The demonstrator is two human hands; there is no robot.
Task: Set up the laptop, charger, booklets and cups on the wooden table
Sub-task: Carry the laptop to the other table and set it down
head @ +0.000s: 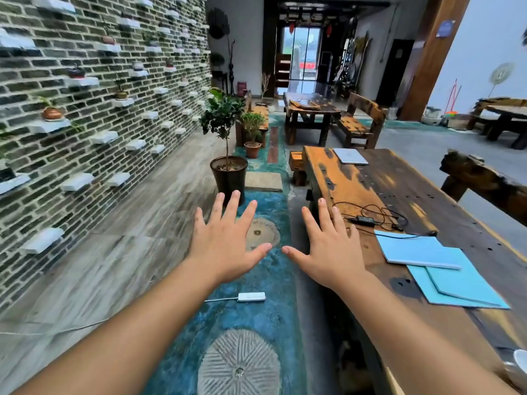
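The laptop (350, 156) lies closed at the wooden table's (427, 192) far end, beyond the charger (362, 220) and booklets (419, 249), while both hands, left hand (225, 246) and right hand (330, 252), hover spread and empty, so reaching across could snag the charger's loose cord.

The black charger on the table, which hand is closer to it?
Right. The right hand hovers at the table's near edge, just left of the black charger. The left hand is farther left, spread open over the blue floor.
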